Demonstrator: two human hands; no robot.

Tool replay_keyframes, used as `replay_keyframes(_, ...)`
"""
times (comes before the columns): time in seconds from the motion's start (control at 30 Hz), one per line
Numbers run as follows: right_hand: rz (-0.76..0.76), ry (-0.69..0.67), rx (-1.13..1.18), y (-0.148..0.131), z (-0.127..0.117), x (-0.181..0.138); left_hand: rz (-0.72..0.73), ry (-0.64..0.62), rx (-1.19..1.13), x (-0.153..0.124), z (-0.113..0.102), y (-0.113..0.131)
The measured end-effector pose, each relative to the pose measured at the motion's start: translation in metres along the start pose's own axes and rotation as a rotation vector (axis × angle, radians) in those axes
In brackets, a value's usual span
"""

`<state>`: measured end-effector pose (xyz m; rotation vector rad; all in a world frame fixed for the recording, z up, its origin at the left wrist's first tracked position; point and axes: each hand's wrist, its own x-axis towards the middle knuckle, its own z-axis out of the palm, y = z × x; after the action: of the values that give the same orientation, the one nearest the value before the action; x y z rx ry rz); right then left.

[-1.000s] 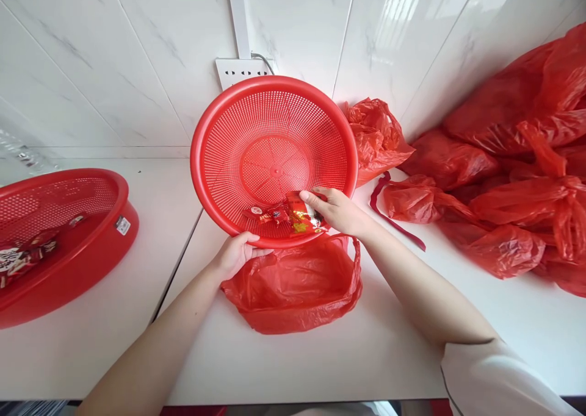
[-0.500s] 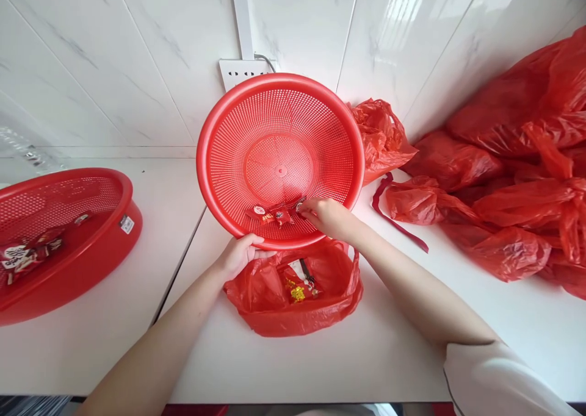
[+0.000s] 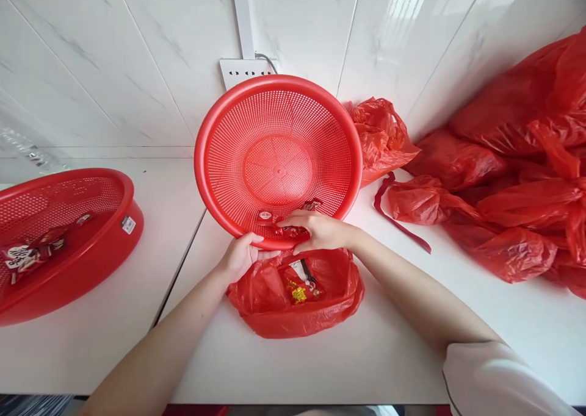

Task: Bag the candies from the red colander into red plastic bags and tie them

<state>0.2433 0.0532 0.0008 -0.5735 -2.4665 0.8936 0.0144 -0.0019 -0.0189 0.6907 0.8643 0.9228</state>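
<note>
A red perforated basket (image 3: 274,135) is tilted toward me over an open red plastic bag (image 3: 265,306) on the white counter. My left hand (image 3: 241,257) grips the basket's lower rim. My right hand (image 3: 315,230) lies inside the lower rim, fingers curled over small red wrapped candies (image 3: 286,232). Two more candies (image 3: 265,216) rest beside it in the basket. A larger red and yellow packet (image 3: 300,285) lies inside the bag.
A second red basket (image 3: 91,239) with several wrapped sweets stands at the left. A heap of filled red plastic bags (image 3: 513,190) fills the right side. A white power strip (image 3: 242,69) is on the tiled wall behind the basket.
The larger packet dropped from the basket into the bag. My right hand moved left along the lower rim and now covers the small candies. The basket tipped slightly lower.
</note>
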Motion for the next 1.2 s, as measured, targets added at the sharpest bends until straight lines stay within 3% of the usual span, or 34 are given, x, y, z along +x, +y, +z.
replay_keyframes(0.2,0.281,0.254,0.736,0.009,-0.005,0.002,0.010,0.008,0.023,0.002,-0.002,-0.003)
replay_keyframes(0.33,0.359,0.476,1.100,0.007,-0.008,0.004,0.009,0.029,0.037,0.002,-0.003,-0.006)
replay_keyframes(0.43,0.381,0.543,1.137,0.005,-0.010,0.006,0.007,0.028,0.035,0.002,-0.003,-0.006)
replay_keyframes(1.2,0.466,0.633,1.095,0.003,-0.005,0.009,-0.002,0.030,0.038,0.003,-0.005,-0.005)
